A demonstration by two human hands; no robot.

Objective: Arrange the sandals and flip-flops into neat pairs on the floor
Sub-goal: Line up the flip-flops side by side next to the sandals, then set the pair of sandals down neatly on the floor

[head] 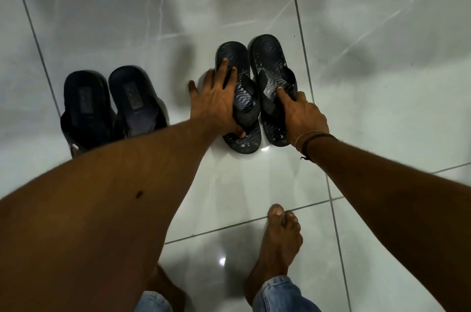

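Left hand (219,105) rests splayed and relaxed on the left black wave-patterned rubber flip-flop (240,54). Right hand (303,115) presses an index finger on the right flip-flop (267,56), grip unclear. Both lie right of the dark navy slide sandals (132,100).

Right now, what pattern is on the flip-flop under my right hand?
Grey wavy lines on the black flip-flop; clearest in the head view.
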